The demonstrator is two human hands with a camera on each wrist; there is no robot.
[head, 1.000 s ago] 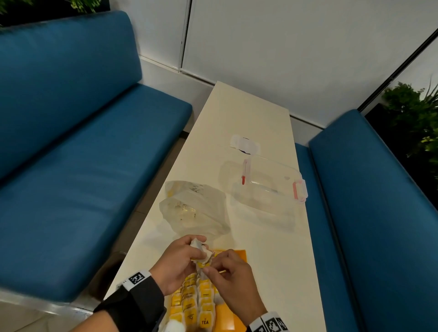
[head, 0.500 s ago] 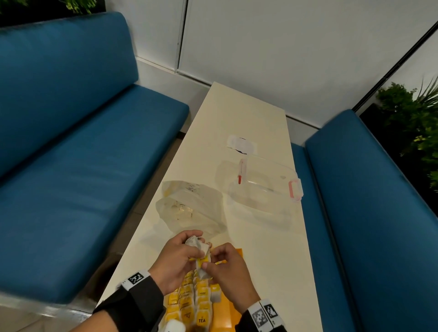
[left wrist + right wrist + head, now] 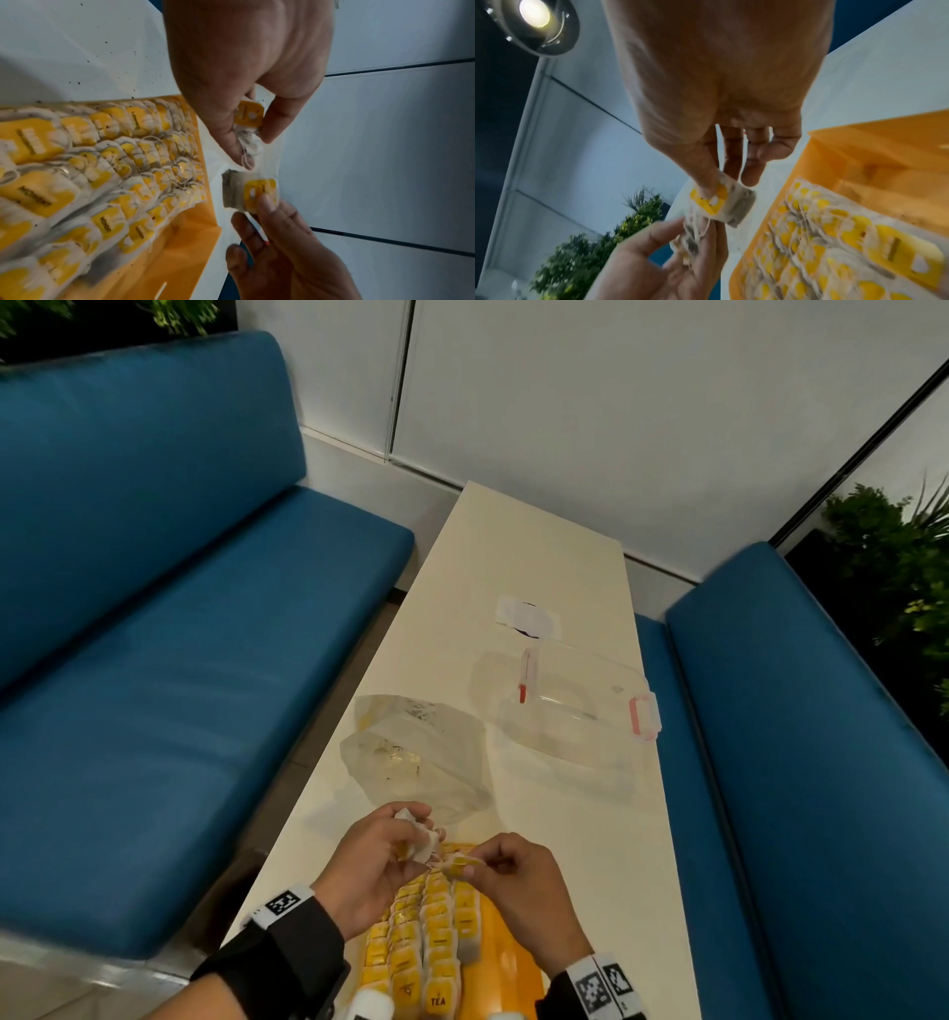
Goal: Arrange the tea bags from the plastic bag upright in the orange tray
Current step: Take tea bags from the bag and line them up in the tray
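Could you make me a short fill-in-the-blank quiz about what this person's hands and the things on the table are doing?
1. Each hand pinches a ____ above the table.
2. The tray holding the rows of tea bags is ____ in colour.
3. The crumpled plastic bag lies to the ____ of the clear container in the head view.

Missing words: tea bag; orange; left

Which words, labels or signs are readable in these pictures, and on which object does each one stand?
"TEA": yellow tag of a tea bag in the orange tray, head view.
"MORNINI", partly blurred: yellow tags in the tray, left wrist view.
Wristband markers: black-and-white patterns, no words.
Print on the plastic bag: too blurred to read.
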